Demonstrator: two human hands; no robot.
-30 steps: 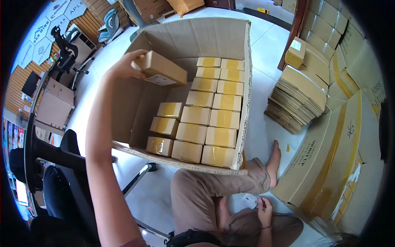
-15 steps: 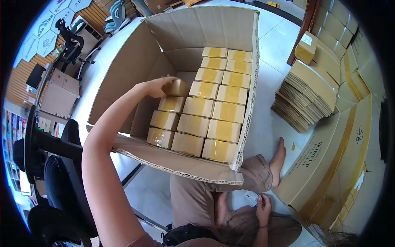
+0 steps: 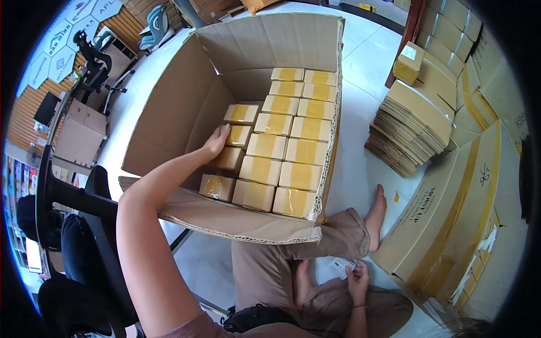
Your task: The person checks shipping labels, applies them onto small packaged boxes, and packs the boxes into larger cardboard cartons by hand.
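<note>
A large open cardboard carton [image 3: 169,101] holds rows of small brown boxes sealed with yellow tape. My left hand [image 3: 216,142] reaches inside over the left column, its fingers extended against a small taped box [image 3: 239,135] and not wrapped around it. Just beyond the fingertips sits the farthest small box [image 3: 242,114] of that column. Below the hand is another small box [image 3: 226,160], partly covered by my wrist. Down by my folded leg, my right hand [image 3: 358,280] pinches a white printed slip [image 3: 341,266].
A strapped stack of flattened cardboard [image 3: 414,124] stands right of the carton, with a taped box [image 3: 409,63] on top. A large carton [image 3: 445,214] leans at the right. The black office chair [image 3: 84,248] is close on my left.
My left hand has let go of the small box, which now sits at the far end of the left column. The hand has drawn back toward me. My right hand keeps the slip.
</note>
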